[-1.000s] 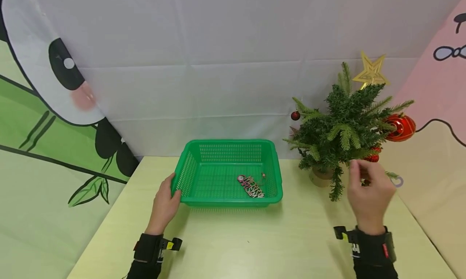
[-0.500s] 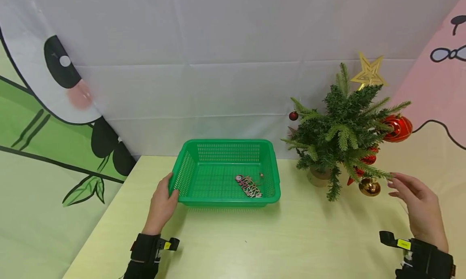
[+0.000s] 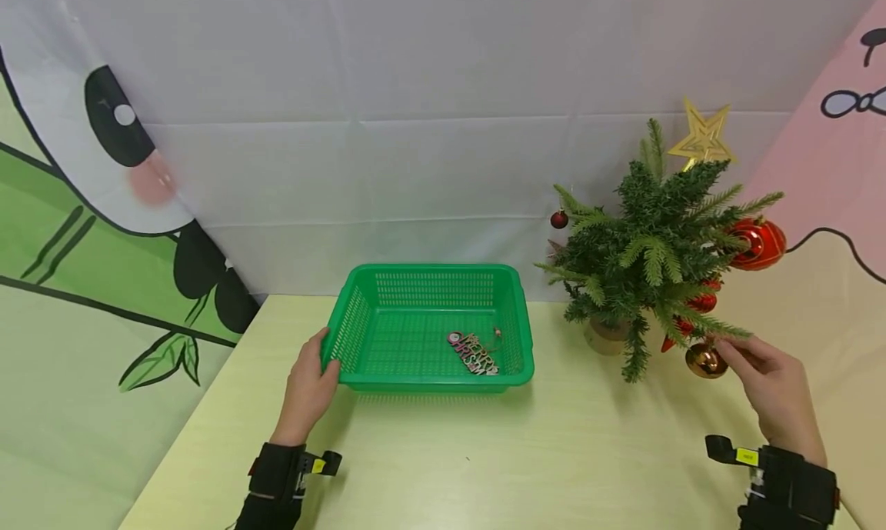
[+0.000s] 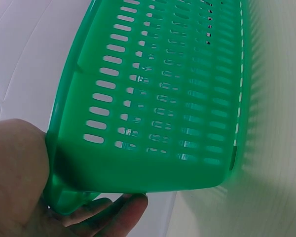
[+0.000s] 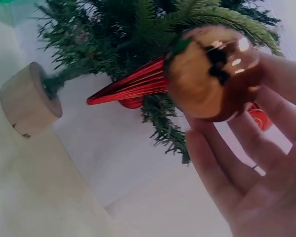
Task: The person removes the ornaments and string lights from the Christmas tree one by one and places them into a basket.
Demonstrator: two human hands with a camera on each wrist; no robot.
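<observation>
A green plastic basket [image 3: 436, 386] stands on the table, and my left hand [image 3: 308, 388] grips its left front corner. In the left wrist view the thumb side lies over the rim and the fingers [image 4: 126, 217] show beyond the slotted wall. My right hand [image 3: 778, 388] is at the right side of a small Christmas tree [image 3: 644, 238], thumb and forefinger pinching at the top of a shiny gold bauble [image 3: 706, 361] under a branch tip. The right wrist view has the gold bauble [image 5: 214, 74] in front of the fingers, which partly hide behind it.
In the basket lies a "Merry Christmas" lettered ornament [image 3: 474, 354]. The tree carries a gold star [image 3: 704, 135], a large red bauble [image 3: 761, 244], a small dark red bauble [image 3: 559, 219] and a red pleated ornament [image 5: 133, 84]. Its wooden base [image 5: 29, 98] stands on the table.
My right hand moved right from in front of the tree to its right-hand branch, then slightly left to the gold bauble, which has come into view. The left hand stays on the basket.
</observation>
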